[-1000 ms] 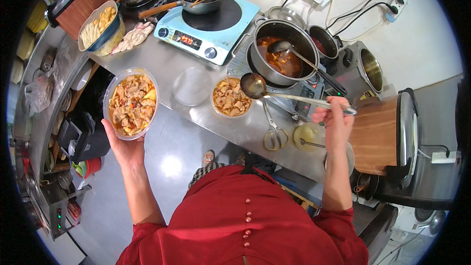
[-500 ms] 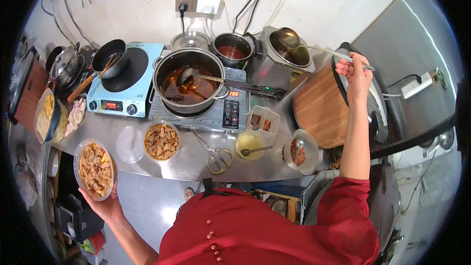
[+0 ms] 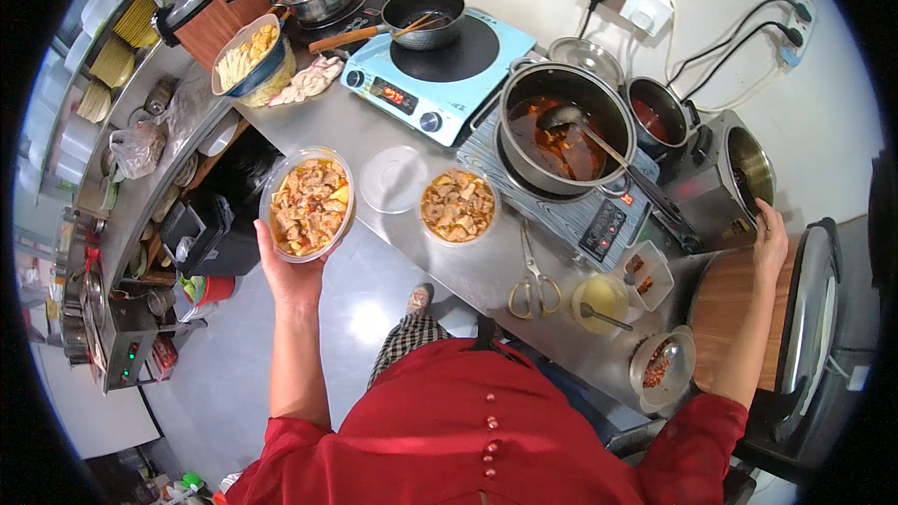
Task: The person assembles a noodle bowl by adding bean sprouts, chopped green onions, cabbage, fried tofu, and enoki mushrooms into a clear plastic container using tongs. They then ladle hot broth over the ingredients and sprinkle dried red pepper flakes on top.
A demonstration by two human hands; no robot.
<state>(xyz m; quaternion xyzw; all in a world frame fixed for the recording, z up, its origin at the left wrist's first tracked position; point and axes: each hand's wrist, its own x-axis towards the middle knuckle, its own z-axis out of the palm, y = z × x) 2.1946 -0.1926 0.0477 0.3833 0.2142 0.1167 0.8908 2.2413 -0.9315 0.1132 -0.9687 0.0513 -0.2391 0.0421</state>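
Observation:
My left hand supports a round clear plastic bowl filled with sliced meat in sauce, out over the floor beside the counter. My right hand is at the rim of a square steel cooker with a deep round well, its fingers curled. What those fingers hold is hard to make out; the long ladle's handle does not show clearly. A second bowl of meat stands on the counter, next to a clear round lid.
A large pot of red broth holding a ladle sits on an induction cooker. Scissors, a cup of yellow liquid and a bowl of peanuts line the front edge. A wood-patterned barrel is beside my right arm.
The view has turned left, showing more shelves and floor. My right hand, which held a long ladle raised over the cooker, is lower and at its rim. My left hand still holds the bowl.

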